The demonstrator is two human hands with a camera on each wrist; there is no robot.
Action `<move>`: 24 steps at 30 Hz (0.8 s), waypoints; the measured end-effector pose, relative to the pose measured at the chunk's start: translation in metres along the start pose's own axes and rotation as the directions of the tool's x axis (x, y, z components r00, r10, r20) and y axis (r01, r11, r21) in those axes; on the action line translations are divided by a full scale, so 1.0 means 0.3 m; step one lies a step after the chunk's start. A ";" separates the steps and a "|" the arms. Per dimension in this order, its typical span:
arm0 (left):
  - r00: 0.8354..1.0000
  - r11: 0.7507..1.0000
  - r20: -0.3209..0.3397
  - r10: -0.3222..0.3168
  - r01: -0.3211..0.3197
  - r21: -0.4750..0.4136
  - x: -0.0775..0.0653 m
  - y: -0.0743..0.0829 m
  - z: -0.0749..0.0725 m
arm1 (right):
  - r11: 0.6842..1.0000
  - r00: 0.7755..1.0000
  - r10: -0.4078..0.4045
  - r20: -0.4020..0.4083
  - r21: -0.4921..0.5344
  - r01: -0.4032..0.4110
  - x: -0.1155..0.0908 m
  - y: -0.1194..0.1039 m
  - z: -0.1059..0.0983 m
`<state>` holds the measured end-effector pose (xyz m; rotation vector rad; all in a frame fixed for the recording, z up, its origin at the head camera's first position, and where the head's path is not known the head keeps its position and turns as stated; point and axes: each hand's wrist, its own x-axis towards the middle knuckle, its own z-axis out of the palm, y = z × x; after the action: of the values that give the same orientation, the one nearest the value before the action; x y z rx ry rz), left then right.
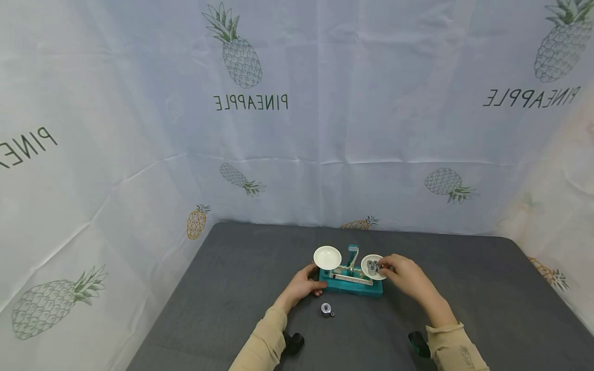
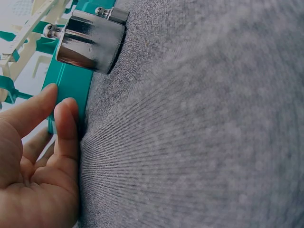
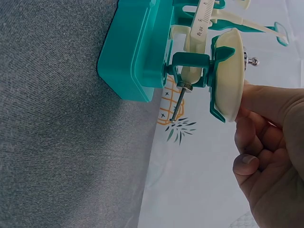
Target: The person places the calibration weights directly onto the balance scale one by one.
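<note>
A teal balance scale [image 1: 355,287] stands on the dark table, with a cream left pan [image 1: 327,257] and a right pan [image 1: 365,273]. Several small metal weights [image 1: 373,265] sit in the right pan. My left hand [image 1: 301,286] holds the left end of the base, thumb at the front; its fingers [image 2: 66,128] show by the base's edge in the left wrist view. Over the right pan, my right hand [image 1: 408,275] pinches at a weight with thumb and fingertips. The pan hides those fingertips in the right wrist view. A large metal weight [image 2: 90,40] stands before the base.
A smaller weight [image 1: 332,314] stands right beside the large one. The grey cloth-like table [image 1: 232,309] extends around the scale. Behind it hangs a pale curtain [image 1: 371,129] printed with pineapples. Dark wrist devices [image 1: 293,343] show at both sleeves.
</note>
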<state>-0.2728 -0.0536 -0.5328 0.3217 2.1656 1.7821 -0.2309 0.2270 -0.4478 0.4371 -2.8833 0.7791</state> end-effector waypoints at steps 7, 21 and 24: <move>1.000 1.000 0.001 0.000 0.000 -0.001 -0.002 0.001 -0.001 | 1.000 1.000 -0.009 0.017 -0.025 0.009 0.011 -0.001 -0.002; 1.000 1.000 0.001 0.003 -0.003 0.005 -0.005 0.002 -0.002 | 1.000 1.000 -0.018 0.021 -0.020 0.018 0.010 -0.001 -0.001; 1.000 1.000 0.001 0.000 0.000 0.009 -0.004 0.001 -0.001 | 1.000 1.000 -0.013 0.022 -0.013 0.013 0.010 -0.004 -0.002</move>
<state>-0.2719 -0.0543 -0.5323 0.3246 2.1738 1.7725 -0.2334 0.2255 -0.4461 0.4649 -2.9013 0.7573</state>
